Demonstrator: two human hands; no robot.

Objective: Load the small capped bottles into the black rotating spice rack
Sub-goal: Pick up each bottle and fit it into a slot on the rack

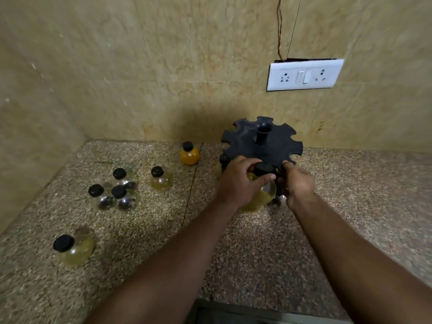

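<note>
Left of rack [278, 141], six loose bottles [119, 195]

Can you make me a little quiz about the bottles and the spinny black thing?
1. How many capped bottles stand loose on the counter, away from the black rack?
2. True or false: the left hand grips a bottle of yellow stuff.
3. The bottle caps are: A black, B white, C red.
Key: 1. six; 2. true; 3. A.
</note>
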